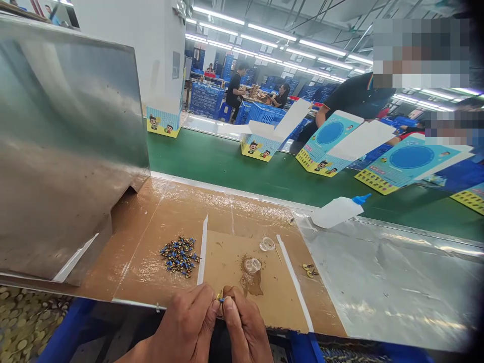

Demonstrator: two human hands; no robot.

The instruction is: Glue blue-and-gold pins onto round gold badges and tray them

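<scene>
At the front edge of the cardboard-covered bench point(227, 242), my left hand point(191, 317) and my right hand point(242, 322) meet. Pinched between their thumbs and fingers is a small blue and yellow figure piece point(220, 298), mostly covered by the fingertips. A pile of similar blue, yellow and dark figure pieces point(179, 256) lies to the left beyond my hands. Ahead of them, a clear round cup point(252, 265) stands by a wet stain. Near it are a clear lid-like ring point(266, 244) and a thin stick point(279, 253).
Several open printed boxes point(328, 143) stand on the green conveyor point(204, 156). A white bottle with a blue nozzle point(336, 212) lies at the right. Yellow-dark pieces point(310, 270) sit right of the tape. A metal panel point(71, 151) rises at left, above a bin of yellowish discs point(26, 322). People work beyond.
</scene>
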